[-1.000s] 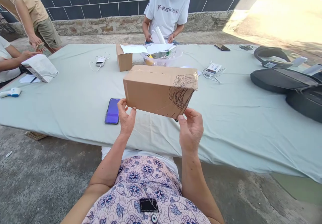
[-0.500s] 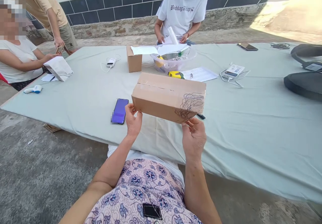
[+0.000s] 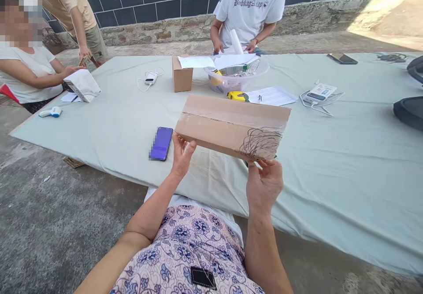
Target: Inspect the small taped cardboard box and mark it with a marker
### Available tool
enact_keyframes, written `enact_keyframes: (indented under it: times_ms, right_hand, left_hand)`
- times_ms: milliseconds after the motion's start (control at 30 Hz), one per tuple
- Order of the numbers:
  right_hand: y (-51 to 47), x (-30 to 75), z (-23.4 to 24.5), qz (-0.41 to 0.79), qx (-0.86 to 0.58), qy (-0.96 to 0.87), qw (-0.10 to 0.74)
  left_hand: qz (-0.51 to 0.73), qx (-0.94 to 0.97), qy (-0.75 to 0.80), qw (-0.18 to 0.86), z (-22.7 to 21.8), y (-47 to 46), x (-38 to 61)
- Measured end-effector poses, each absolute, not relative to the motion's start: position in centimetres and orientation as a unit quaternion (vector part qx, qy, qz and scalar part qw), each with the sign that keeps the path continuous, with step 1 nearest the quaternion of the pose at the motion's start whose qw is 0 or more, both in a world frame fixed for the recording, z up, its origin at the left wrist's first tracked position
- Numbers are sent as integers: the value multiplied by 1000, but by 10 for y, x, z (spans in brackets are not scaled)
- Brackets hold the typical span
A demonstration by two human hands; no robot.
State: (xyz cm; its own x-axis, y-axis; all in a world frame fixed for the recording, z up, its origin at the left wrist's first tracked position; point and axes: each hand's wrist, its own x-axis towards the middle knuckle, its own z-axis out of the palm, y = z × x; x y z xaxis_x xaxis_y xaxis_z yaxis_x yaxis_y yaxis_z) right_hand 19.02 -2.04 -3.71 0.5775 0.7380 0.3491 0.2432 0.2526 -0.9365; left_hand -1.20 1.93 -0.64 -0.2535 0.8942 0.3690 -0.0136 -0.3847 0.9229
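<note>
Cardboard rests in a person's two hands, the left hand [image 3: 181, 156] grasping a brown box [image 3: 221, 129] near its lower left corner and the right hand [image 3: 265, 181] gripping its lower right edge, above a cloth-covered tabletop [image 3: 324, 162]. Black scribbles [image 3: 261, 142] mark the box's right end. A phone [image 3: 161, 144] lies just beside the left hand. Beyond the box are a yellow tape measure [image 3: 236, 96], a printed sheet [image 3: 274, 95] and a clear plastic tub [image 3: 226, 84], with a co-worker in white [image 3: 251, 12] opposite.
</note>
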Motion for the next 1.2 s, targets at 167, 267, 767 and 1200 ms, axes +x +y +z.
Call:
enact_keyframes:
  times_ms: [167, 267, 767, 1200]
  right_hand:
    - [-19, 186, -36, 182, -585, -446, 652]
    - [-18, 181, -34, 188, -581, -470, 637]
    - [-25, 179, -7, 416, -498, -492, 580]
    - [-28, 178, -21, 453, -492, -496, 554]
  left_hand:
    - [641, 447, 493, 383, -11, 18, -21]
    - [642, 408, 510, 401, -13, 20, -29]
    - [710, 381, 409, 429, -4, 27, -39]
    - [663, 375, 350, 545, 2, 22, -35]
